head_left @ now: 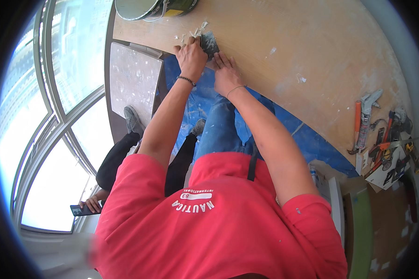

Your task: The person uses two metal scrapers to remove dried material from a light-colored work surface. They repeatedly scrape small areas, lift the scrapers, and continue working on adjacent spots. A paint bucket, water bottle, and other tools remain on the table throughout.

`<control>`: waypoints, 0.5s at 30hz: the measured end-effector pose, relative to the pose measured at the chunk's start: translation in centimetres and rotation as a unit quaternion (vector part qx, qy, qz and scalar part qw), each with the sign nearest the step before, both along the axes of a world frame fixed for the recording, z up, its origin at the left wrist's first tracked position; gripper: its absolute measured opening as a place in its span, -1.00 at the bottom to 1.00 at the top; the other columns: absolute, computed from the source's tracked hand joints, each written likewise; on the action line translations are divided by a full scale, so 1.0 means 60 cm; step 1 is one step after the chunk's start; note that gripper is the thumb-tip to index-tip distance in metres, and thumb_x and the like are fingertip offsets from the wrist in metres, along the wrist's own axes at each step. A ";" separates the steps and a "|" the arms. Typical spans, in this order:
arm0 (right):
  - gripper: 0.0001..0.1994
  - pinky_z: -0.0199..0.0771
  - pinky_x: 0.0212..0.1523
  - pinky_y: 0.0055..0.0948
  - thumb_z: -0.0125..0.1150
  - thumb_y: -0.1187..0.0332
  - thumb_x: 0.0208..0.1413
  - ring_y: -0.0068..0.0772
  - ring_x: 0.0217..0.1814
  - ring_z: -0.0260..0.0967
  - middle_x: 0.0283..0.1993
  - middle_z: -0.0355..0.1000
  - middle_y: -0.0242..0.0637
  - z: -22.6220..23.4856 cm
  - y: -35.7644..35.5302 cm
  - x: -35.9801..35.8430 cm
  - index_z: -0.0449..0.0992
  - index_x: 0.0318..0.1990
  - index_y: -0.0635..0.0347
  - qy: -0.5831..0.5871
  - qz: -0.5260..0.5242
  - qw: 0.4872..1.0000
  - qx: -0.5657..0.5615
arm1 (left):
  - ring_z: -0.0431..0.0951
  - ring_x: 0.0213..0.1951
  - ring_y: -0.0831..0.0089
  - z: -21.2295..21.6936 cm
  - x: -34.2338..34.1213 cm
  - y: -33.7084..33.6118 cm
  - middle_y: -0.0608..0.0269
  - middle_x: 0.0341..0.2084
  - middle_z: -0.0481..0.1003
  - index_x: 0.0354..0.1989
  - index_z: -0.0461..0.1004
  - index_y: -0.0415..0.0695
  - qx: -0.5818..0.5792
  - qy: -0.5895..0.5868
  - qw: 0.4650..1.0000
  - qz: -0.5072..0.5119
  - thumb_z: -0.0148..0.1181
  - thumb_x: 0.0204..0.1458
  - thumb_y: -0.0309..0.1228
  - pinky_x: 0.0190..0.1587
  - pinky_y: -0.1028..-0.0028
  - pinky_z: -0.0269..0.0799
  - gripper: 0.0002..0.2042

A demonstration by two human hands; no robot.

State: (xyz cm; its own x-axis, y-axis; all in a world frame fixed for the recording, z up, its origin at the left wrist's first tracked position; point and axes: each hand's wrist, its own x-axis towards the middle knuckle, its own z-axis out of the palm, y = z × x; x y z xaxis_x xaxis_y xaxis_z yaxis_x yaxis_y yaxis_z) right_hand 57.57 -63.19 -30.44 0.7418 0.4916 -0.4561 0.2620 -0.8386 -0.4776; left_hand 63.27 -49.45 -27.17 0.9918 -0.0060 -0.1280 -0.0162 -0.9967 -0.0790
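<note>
At the near edge of a light wooden board (256,35), my left hand (191,58) is closed beside a dark grey flat piece (210,43) smeared with pale residue, its fingers curled at the piece's left side. It may be a scraper blade, but its handle is hidden. My right hand (228,76) lies with fingers stretched toward the piece's lower right side, fingertips resting at the board's edge. Pale curled shavings (199,30) lie on the board just beyond my left fingers.
A dark bucket (177,8) with a wire handle stands at the far left. Tools, including an orange-handled hammer (357,122) and a caulk tube (364,123), lie at the right. A seated person's hand (92,204) holds a phone (85,210). Blue sheeting (307,144) covers the floor.
</note>
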 end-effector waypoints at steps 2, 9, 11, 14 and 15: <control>-0.36 -0.24 0.72 -0.02 0.05 0.30 0.32 -0.27 0.80 -0.25 0.73 0.01 -0.33 0.000 -0.001 0.001 0.25 0.56 0.16 0.020 -0.010 1.000 0.017 | 0.71 -0.18 0.18 0.000 -0.002 0.002 0.20 -0.10 0.65 0.12 0.66 -0.04 -0.010 0.042 0.999 0.021 0.24 0.04 -0.37 0.08 0.16 0.26 -0.58; -0.35 -0.26 0.73 -0.03 0.04 0.29 0.31 -0.27 0.81 -0.25 0.73 0.01 -0.32 -0.003 -0.001 0.005 0.25 0.56 0.18 0.002 -0.011 1.000 0.009 | 0.71 -0.11 0.26 0.004 -0.001 0.009 0.20 -0.12 0.66 0.15 0.67 0.00 0.019 0.011 0.999 0.027 0.20 0.02 -0.41 0.05 0.17 0.26 -0.55; -0.35 -0.25 0.72 -0.03 0.04 0.30 0.31 -0.26 0.81 -0.25 0.73 0.01 -0.31 -0.003 -0.001 0.005 0.25 0.56 0.18 0.026 0.000 1.000 0.011 | 0.70 -0.12 0.24 0.006 -0.005 0.010 0.19 -0.14 0.66 0.13 0.67 -0.02 0.006 0.090 0.994 0.056 0.19 0.02 -0.43 0.05 0.17 0.26 -0.56; -0.34 -0.25 0.73 -0.04 0.06 0.29 0.30 -0.26 0.80 -0.24 0.73 0.00 -0.30 -0.002 -0.001 0.004 0.24 0.56 0.18 0.007 0.003 1.000 0.003 | 0.70 -0.13 0.20 0.008 -0.005 0.013 0.18 -0.15 0.66 0.13 0.67 -0.05 -0.008 0.086 0.995 0.056 0.16 0.02 -0.45 0.06 0.17 0.26 -0.55; -0.34 -0.26 0.73 -0.04 0.06 0.29 0.30 -0.27 0.80 -0.25 0.73 0.00 -0.30 -0.003 -0.001 0.002 0.24 0.57 0.18 -0.003 -0.003 1.000 0.008 | 0.70 -0.13 0.20 0.007 -0.002 0.015 0.17 -0.14 0.66 0.14 0.67 -0.05 -0.001 0.055 0.997 0.046 0.15 0.03 -0.45 0.06 0.17 0.26 -0.55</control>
